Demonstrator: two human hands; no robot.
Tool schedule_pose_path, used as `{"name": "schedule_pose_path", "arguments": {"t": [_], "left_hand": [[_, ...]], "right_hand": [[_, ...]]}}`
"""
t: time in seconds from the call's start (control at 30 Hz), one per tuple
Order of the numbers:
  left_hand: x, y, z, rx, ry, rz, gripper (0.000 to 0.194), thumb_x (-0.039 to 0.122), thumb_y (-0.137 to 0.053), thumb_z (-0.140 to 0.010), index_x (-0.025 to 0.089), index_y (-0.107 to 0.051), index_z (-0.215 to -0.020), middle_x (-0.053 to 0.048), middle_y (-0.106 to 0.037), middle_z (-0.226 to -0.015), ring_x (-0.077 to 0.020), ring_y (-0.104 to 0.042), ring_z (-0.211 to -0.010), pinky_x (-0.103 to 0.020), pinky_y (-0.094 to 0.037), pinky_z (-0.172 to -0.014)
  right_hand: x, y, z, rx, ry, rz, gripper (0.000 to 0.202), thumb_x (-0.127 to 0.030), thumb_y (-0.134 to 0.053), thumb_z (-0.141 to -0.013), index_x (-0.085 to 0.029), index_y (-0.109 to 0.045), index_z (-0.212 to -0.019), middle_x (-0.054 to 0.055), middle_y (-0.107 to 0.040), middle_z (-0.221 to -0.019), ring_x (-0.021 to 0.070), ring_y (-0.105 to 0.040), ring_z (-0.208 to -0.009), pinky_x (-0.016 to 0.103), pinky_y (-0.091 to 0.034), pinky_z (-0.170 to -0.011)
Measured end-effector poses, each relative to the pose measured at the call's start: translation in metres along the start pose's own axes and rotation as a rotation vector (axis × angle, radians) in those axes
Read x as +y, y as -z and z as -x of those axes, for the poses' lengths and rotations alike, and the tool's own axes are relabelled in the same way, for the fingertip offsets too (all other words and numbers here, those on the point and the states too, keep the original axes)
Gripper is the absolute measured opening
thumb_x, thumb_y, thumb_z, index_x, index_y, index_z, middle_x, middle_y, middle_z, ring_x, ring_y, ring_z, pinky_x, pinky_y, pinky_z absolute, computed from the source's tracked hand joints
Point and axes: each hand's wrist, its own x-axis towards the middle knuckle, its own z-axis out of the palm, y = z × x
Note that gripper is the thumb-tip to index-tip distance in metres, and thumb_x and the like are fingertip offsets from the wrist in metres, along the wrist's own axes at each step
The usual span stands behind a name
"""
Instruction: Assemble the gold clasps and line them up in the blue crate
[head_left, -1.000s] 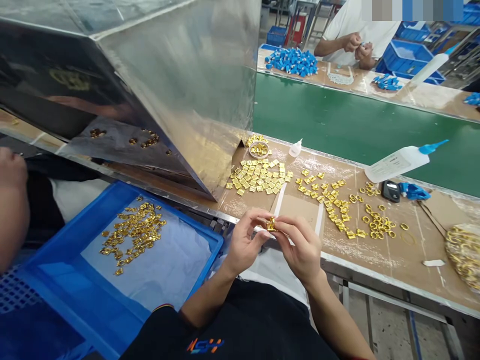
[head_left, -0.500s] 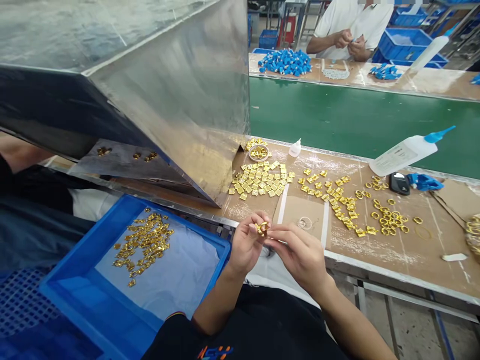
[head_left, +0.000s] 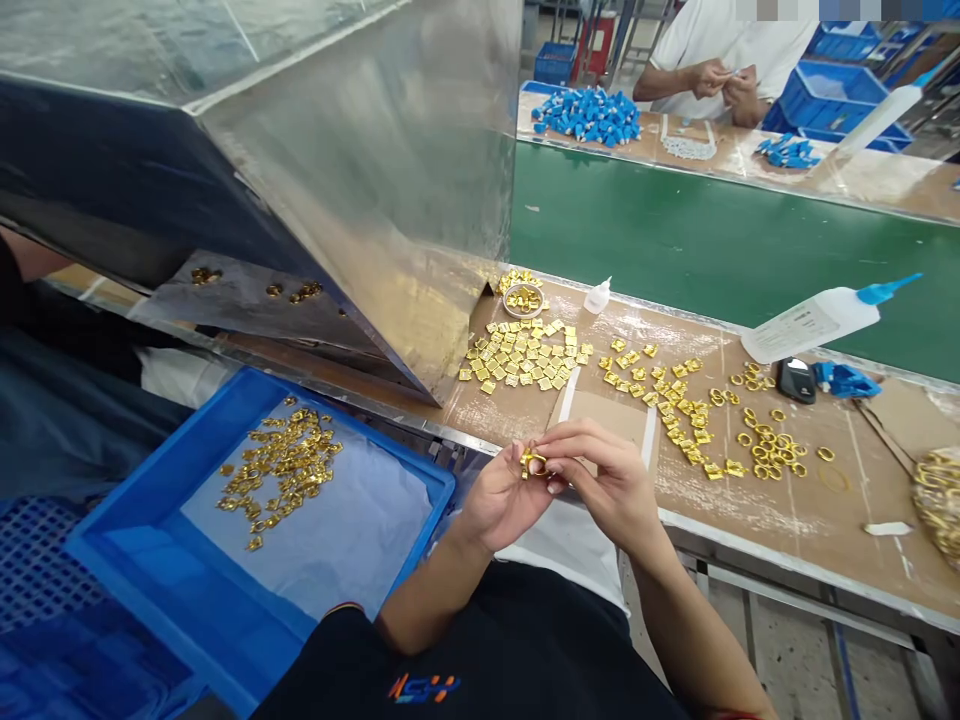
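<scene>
A shiny gold ring with a flat piece on it is between my two hands, just in front of the bench edge. My left hand grips it with thumb and fingers, palm turned up. From the right, my right hand pinches its other side; the fingertips partly cover it. Beyond my hands, flat gold squares are spread on the brown bench top. Gold pieces with raised shapes lie farther right, beside a heap of plain gold rings.
A blue tray with several gold pieces on white paper stands at left. A metal hood rises above it. Glue bottles and a small white bottle are on the bench. Across the green belt, a person works.
My right hand has turned and closed over the ring, its fingers more curled. My left palm has opened upward a little, and the ring sits at a different angle. The view has shifted slightly.
</scene>
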Motion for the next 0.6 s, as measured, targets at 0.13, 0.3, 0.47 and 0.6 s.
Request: {"name": "schedule_pose_path", "arguments": {"t": [0.13, 0.3, 0.47, 0.6], "left_hand": [[0.0001, -0.0047, -0.0014, 0.024, 0.010, 0.004, 0.029, 0.024, -0.074, -0.089, 0.014, -0.061, -0.066, 0.001, -0.054, -0.064, -0.0120, -0.053, -0.065, -0.025, -0.044, -0.064], [0.0039, -0.0063, -0.0018, -0.028, -0.011, -0.055, 0.030, 0.030, -0.084, -0.080, 0.015, -0.062, -0.067, 0.001, -0.054, -0.068, -0.0127, -0.053, -0.067, -0.027, -0.046, -0.065], [0.0057, -0.0054, -0.0029, 0.002, -0.005, -0.157, 0.034, 0.034, -0.079, -0.085, 0.016, -0.059, -0.064, 0.000, -0.053, -0.069, -0.0134, -0.051, -0.068, -0.029, -0.046, -0.068], [0.0060, -0.0062, -0.0020, 0.011, -0.008, -0.111, 0.032, 0.031, -0.076, -0.088, 0.016, -0.060, -0.065, 0.001, -0.053, -0.068, -0.0131, -0.051, -0.067, -0.028, -0.043, -0.065]], "right_hand": [[-0.0021, 0.0028, -0.0023, -0.001, 0.013, 0.044, 0.019, -0.012, -0.062, -0.096, -0.024, -0.076, -0.094, 0.004, -0.078, -0.095, 0.0175, -0.074, -0.089, 0.031, -0.061, -0.079], [-0.0046, 0.0046, -0.0065, -0.034, 0.019, 0.057, 0.015, -0.014, -0.062, -0.097, -0.022, -0.074, -0.093, 0.005, -0.079, -0.097, 0.0168, -0.075, -0.090, 0.030, -0.062, -0.081], [-0.0046, 0.0061, -0.0101, -0.055, 0.036, 0.069, 0.016, -0.013, -0.061, -0.098, -0.021, -0.074, -0.094, 0.004, -0.079, -0.098, 0.0157, -0.075, -0.091, 0.029, -0.062, -0.082], [-0.0018, 0.0033, -0.0080, -0.033, 0.026, 0.027, 0.015, -0.013, -0.062, -0.097, -0.021, -0.074, -0.094, 0.004, -0.079, -0.094, 0.0161, -0.075, -0.088, 0.028, -0.062, -0.079]]}}
